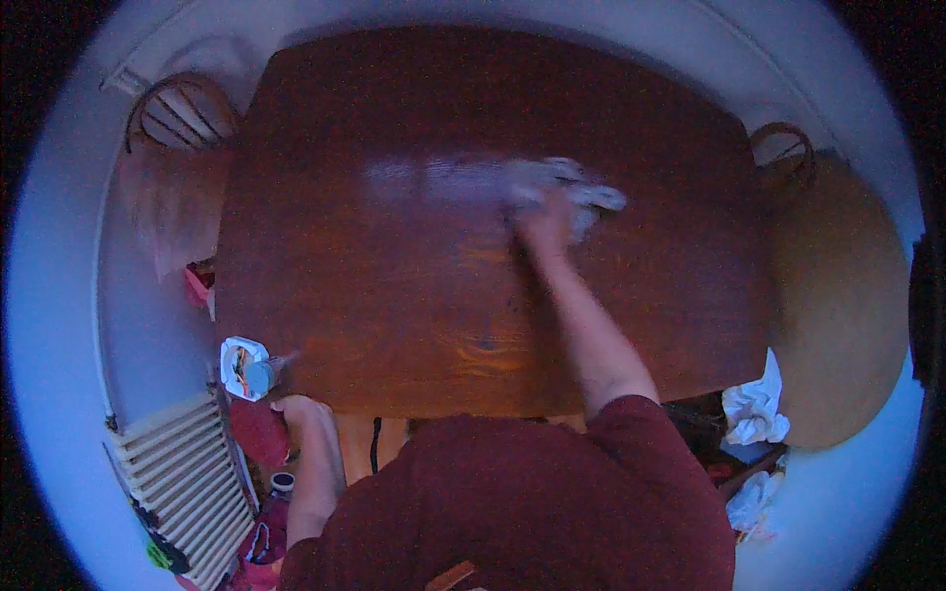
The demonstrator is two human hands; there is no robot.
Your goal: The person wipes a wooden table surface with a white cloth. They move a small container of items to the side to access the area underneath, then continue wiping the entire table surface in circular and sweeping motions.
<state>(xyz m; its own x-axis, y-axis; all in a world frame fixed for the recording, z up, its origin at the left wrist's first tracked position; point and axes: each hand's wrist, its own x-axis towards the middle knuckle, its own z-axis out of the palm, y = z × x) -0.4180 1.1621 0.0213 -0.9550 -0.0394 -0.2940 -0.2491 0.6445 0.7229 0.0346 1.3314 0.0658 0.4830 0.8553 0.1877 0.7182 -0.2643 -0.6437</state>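
A pale, crumpled cloth [589, 197] lies bunched on the dark brown wooden table [473, 286]. My right hand [548, 225] is closed on it and pressed to the tabletop, a little blurred by motion. My right arm reaches far out over the middle of the table. At the near left corner, my left hand [304, 410] is bent at the table's edge, its fingers mostly hidden. Just beyond it stand a white container [236, 355] with small items in it and a see-through vessel with a light blue end [260, 378].
A round-backed wooden chair [163, 98] stands at the far left, another chair [788, 138] at the far right. A tan rounded board or tabletop [838, 305] adjoins the right side, with crumpled white paper [757, 406] by it. A ribbed radiator [187, 483] is at the lower left.
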